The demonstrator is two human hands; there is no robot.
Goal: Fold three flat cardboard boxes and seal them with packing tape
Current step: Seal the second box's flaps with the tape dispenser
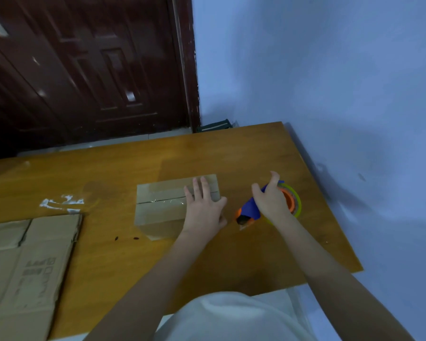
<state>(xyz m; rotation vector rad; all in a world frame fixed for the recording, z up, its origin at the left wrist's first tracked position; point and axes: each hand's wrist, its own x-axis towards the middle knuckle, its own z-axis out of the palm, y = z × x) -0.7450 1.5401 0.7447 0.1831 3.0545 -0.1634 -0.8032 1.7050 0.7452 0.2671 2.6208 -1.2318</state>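
Mid-frame on the bench [123, 254], the left hand [203, 210] lies flat with straight fingers on the folded box [162, 205], steadying it. The right hand [272, 200] curls around the tape dispenser [250, 209], apparently for sealing. Flat boxes [27, 267] wait lower left.

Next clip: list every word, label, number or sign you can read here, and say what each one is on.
Nothing is legible.
Flat cardboard: dark printed marks, perhaps text and checkboxes, too blurred to read.
Folded box: no print visible, only clear tape along the seam.
Tape dispenser: no lettering visible.
Door and wall: no signs.
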